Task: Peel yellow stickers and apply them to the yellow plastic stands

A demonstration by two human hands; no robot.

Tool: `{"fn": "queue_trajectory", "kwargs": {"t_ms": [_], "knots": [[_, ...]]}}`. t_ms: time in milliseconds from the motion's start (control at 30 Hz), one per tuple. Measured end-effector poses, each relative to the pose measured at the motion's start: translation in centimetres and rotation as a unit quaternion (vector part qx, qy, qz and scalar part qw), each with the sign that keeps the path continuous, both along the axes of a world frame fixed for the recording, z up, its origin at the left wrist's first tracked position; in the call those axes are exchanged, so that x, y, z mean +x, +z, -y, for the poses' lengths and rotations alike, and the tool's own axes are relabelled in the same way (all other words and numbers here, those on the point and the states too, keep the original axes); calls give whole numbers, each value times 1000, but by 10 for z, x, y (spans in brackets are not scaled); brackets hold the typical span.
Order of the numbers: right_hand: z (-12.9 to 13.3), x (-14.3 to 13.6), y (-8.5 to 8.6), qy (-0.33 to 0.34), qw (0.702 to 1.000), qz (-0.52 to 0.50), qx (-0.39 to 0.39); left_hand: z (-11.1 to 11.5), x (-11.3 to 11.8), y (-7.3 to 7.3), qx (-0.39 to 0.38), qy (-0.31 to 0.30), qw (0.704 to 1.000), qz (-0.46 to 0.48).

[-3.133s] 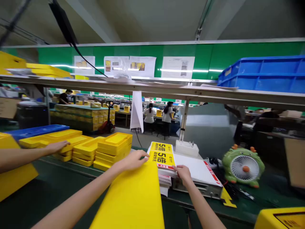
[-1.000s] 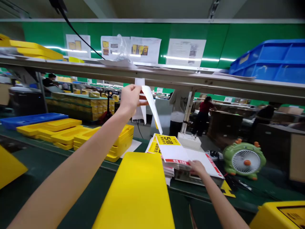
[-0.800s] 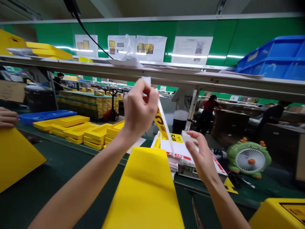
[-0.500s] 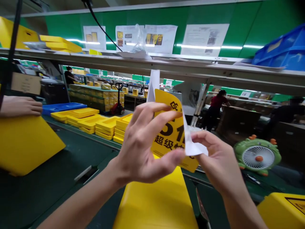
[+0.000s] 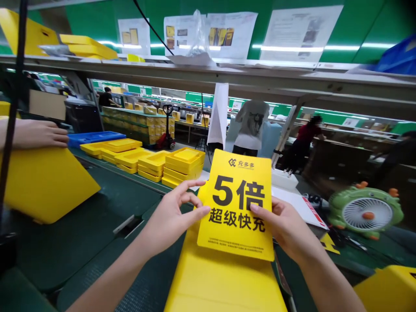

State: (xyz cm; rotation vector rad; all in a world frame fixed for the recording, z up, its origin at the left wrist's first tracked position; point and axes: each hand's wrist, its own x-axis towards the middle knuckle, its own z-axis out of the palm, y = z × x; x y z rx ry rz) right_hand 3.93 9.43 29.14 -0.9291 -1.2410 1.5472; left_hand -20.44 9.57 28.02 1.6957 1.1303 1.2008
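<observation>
A yellow printed label [image 5: 238, 238] with a large black 5 and Chinese characters faces me, held up nearly upright. My right hand [image 5: 287, 225] grips its right edge, thumb on the front and the other fingers behind. At the left edge, my left hand [image 5: 178, 212] has its thumb and index finger closed on the label's margin. Below and behind the label lies a long yellow plastic casing [image 5: 224, 286] on the dark green work surface. The label's back is hidden.
At left, another person's hand [image 5: 35, 132] rests on a yellow casing [image 5: 48, 186]. Stacked yellow trays [image 5: 183, 162] and a blue tray [image 5: 94, 138] line the bench's far side. A green fan [image 5: 365, 212] stands right, near another yellow casing [image 5: 390, 286]. A shelf [image 5: 182, 71] crosses above.
The label, earlier curled and angled with its white back showing, is now flattened and turned to face me. My left fingers have moved from over its front to its left edge.
</observation>
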Motion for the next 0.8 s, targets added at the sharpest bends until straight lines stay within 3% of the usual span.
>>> {"fn": "queue_trajectory", "kwargs": {"t_ms": [67,133,167,200,267,300,333,367,400,433,533,600,633,700,767,800], "knots": [[-1,4,-2,-23,1000,-13,-6,4,1,-9,3,23,1000,-15],[-5,13,-3,-87,995,-41,6,16,8,-13,61,42,992,-98],[-8,18,-3,-129,990,-57,18,22,14,-14,103,5,981,-165],[-11,23,-3,-170,983,-70,30,28,20,-13,141,-77,957,-239],[-16,34,-4,-228,969,-82,53,31,29,-11,166,-283,878,-348],[-18,38,-5,-241,965,-80,61,25,27,-11,149,-327,855,-374],[-18,42,-5,-249,963,-78,66,13,21,-11,119,-306,860,-390],[-17,46,-6,-255,961,-76,69,-2,10,-13,85,-217,886,-401],[-16,49,-7,-262,960,-75,69,-20,-4,-15,36,-78,915,-395],[-15,52,-9,-269,958,-77,67,-39,-21,-19,4,21,921,-389],[-9,53,-14,-274,957,-85,42,-73,-61,-27,-32,154,924,-350],[-5,46,-17,-235,968,-89,15,-68,-63,-27,-4,160,942,-294],[-4,40,-19,-203,975,-89,-1,-58,-56,-27,16,134,962,-239],[-1,25,-21,-128,988,-86,-28,-32,-35,-24,30,29,996,-82],[2,10,-23,-66,994,-75,-47,-8,-14,-21,-1,-79,995,63],[3,5,-24,-45,995,-68,-54,0,-7,-21,-23,-101,990,96]]}}
